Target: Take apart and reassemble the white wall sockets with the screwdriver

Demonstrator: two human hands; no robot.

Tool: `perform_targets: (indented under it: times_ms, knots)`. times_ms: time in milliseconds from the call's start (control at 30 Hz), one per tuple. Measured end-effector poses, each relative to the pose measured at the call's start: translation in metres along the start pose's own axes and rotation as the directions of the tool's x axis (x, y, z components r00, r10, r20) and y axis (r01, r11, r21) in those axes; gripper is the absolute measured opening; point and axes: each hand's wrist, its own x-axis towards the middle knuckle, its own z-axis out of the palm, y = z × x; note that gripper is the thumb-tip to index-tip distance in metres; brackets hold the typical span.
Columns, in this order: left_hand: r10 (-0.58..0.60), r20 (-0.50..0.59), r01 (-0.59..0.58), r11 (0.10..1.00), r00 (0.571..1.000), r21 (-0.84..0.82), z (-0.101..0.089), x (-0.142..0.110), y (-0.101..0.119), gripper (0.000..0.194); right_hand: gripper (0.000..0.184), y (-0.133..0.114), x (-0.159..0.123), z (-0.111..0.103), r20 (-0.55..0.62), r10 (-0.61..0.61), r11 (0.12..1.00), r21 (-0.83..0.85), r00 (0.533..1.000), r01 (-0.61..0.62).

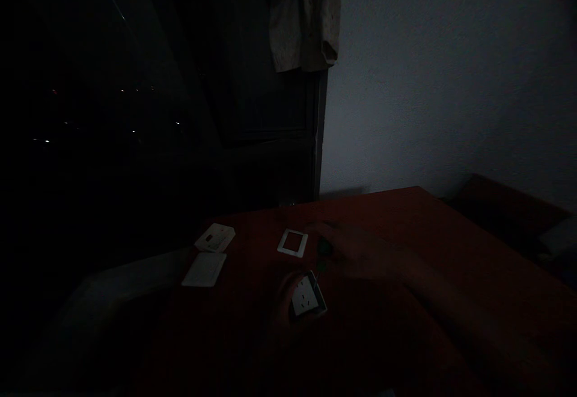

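Observation:
The picture is very dark. My left hand (283, 308) is closed around a white wall socket (305, 296) with dark edges, its slotted face turned up. To its right, my right hand (354, 250) grips a screwdriver (323, 247) by what looks like a dark green handle. The screwdriver's thin shaft slants down, and its tip meets the upper right side of the socket or lies just over it; I cannot tell which. Beyond the socket, a white square frame (282, 247) with an open middle lies flat on the red table (387, 208).
On the table's left side lie a white flat plate (204, 269) and a small white box-like piece (216, 238). A pale wall (433, 84) stands behind on the right. Cloth (306, 21) hangs over a dark framed door or window. Another reddish surface (505, 205) is at right.

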Motion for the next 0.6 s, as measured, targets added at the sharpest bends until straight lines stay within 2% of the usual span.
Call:
perform_targets:
  times_ms: [33,67,133,200,233,300,367,433,500,533,600]
  knots:
    - [-0.001,0.001,0.001,1.0,1.0,-0.001,0.0,0.0,0.0,0.066,0.054,0.0,-0.001,-0.001,0.008,-0.038,0.998,0.053,0.999,0.038]
    - [-0.003,0.002,0.003,1.0,1.0,-0.003,0.001,0.0,0.0,0.066,0.055,-0.001,-0.001,-0.001,0.003,-0.027,0.998,0.05,1.0,0.027]
    - [-0.003,0.002,0.003,1.0,1.0,-0.005,0.002,0.0,-0.001,0.066,0.041,-0.004,0.002,0.002,-0.043,0.133,0.984,-0.114,0.99,-0.137]
    - [-0.001,0.001,0.001,1.0,1.0,-0.004,0.002,0.001,-0.001,0.065,0.031,-0.006,0.006,0.006,-0.115,0.291,0.898,-0.31,0.95,-0.312]
    - [0.001,0.0,-0.001,1.0,1.0,-0.004,0.002,0.001,-0.002,0.065,0.032,-0.006,0.008,0.008,-0.128,0.323,0.863,-0.366,0.938,-0.348]
    - [0.009,0.0,-0.009,1.0,1.0,-0.002,0.002,0.001,-0.003,0.066,0.03,-0.006,0.009,0.007,-0.104,0.304,0.87,-0.375,0.947,-0.32]
    - [0.019,0.002,-0.019,1.0,1.0,-0.002,0.002,0.002,-0.003,0.068,0.023,-0.004,0.005,0.004,-0.05,0.203,0.939,-0.272,0.978,-0.209]
    - [0.029,0.003,-0.029,1.0,1.0,-0.003,0.002,0.002,-0.004,0.068,0.039,-0.003,0.001,0.0,0.01,0.063,0.993,-0.099,0.998,-0.062]
    - [0.037,0.0,-0.037,0.999,0.999,-0.002,0.001,0.003,-0.003,0.066,0.057,-0.004,-0.001,-0.001,0.045,-0.008,1.0,0.013,0.999,0.007]
    - [0.04,-0.003,-0.04,0.999,0.999,-0.001,0.0,0.003,-0.003,0.063,0.057,-0.005,-0.001,0.0,0.042,0.022,1.0,-0.005,0.999,-0.021]
    - [0.043,-0.008,-0.043,0.999,0.999,0.001,-0.001,0.003,-0.001,0.05,0.043,-0.008,0.003,0.003,-0.001,0.177,0.97,-0.167,0.984,-0.175]
